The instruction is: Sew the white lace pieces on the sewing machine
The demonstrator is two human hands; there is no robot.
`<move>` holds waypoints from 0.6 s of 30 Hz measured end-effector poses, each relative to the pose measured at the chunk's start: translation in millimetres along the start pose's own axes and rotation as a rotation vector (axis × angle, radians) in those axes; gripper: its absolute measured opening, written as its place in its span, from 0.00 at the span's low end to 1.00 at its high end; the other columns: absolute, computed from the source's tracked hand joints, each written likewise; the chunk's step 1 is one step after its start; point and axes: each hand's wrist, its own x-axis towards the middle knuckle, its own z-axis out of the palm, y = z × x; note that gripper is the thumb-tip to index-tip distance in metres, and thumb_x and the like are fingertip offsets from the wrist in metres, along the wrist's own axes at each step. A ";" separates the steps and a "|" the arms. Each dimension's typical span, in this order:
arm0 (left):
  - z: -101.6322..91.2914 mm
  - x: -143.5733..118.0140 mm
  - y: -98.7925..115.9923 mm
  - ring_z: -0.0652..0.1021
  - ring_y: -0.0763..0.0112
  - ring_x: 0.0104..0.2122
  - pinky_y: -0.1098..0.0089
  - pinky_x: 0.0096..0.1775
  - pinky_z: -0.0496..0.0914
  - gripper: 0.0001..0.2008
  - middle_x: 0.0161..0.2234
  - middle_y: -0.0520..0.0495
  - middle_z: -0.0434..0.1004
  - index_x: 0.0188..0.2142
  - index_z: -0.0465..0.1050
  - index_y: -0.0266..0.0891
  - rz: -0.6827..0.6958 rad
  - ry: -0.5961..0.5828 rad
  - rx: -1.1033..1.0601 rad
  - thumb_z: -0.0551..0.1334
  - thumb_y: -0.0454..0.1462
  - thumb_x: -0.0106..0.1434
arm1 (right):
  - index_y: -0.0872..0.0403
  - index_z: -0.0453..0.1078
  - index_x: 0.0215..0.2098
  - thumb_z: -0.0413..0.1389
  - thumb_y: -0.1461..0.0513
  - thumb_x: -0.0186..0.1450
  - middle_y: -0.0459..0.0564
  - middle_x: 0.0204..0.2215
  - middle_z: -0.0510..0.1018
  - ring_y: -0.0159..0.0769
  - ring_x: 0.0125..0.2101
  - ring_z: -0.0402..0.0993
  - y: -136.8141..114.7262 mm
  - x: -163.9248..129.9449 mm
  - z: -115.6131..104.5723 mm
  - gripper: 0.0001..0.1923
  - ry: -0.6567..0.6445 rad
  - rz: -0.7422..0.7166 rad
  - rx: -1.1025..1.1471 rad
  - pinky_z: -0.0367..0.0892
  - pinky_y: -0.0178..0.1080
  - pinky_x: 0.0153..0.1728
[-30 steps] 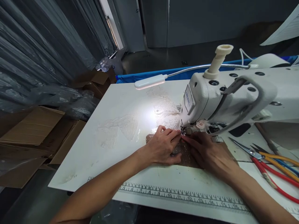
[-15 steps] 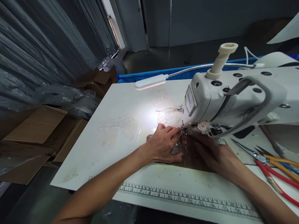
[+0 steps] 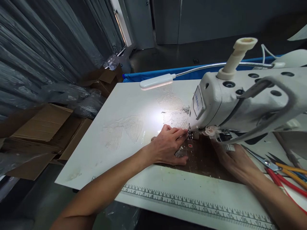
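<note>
My left hand [image 3: 170,145] lies palm down on the brown bed plate [image 3: 206,163] of a white sewing machine [image 3: 249,99]. Its thumb is apart from the fingers, and the fingertips reach the presser foot [image 3: 190,134]. White lace [image 3: 176,119] spreads on the table just beyond those fingertips; whether they touch it is hidden. My right hand [image 3: 232,159] is under the machine head, right of the needle area, near a small knurled metal knob [image 3: 229,147]. Its fingers are hidden by the machine and shadow.
Another lace piece [image 3: 124,127] lies on the white table [image 3: 83,153]. A lamp [image 3: 157,82] lights the middle. Red-handled scissors [image 3: 272,166] and orange-handled ones [image 3: 287,171] lie at right. A printed ruler [image 3: 182,201] runs along the front edge. Cardboard boxes [image 3: 40,126] stand left.
My right hand has moved right, away from the presser foot, uncovering more of the brown plate. My left hand has stayed in place. The view has shifted slightly.
</note>
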 end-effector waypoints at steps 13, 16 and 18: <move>3.9 -4.5 -9.7 0.65 0.53 0.60 0.47 0.61 0.51 0.35 0.63 0.37 0.58 0.63 0.57 0.36 -0.019 0.032 -0.036 0.55 0.55 0.64 | 0.51 0.70 0.52 0.46 0.50 0.70 0.48 0.31 0.80 0.41 0.30 0.76 -12.3 -3.0 -0.7 0.21 -0.009 0.220 0.121 0.70 0.39 0.29; 5.9 -5.7 -9.2 0.57 0.49 0.64 0.45 0.62 0.49 0.41 0.66 0.35 0.51 0.66 0.50 0.34 -0.081 0.042 -0.027 0.54 0.58 0.63 | 0.51 0.73 0.49 0.48 0.49 0.68 0.45 0.29 0.80 0.41 0.27 0.75 -9.8 -3.3 0.0 0.21 -0.001 0.285 0.123 0.70 0.38 0.28; 5.8 -6.7 -7.5 0.53 0.46 0.66 0.43 0.62 0.48 0.43 0.67 0.34 0.48 0.67 0.46 0.35 -0.157 0.030 -0.013 0.53 0.59 0.63 | 0.52 0.74 0.46 0.50 0.50 0.67 0.45 0.27 0.79 0.42 0.28 0.76 -7.7 -3.9 0.6 0.19 0.042 0.303 0.155 0.70 0.38 0.27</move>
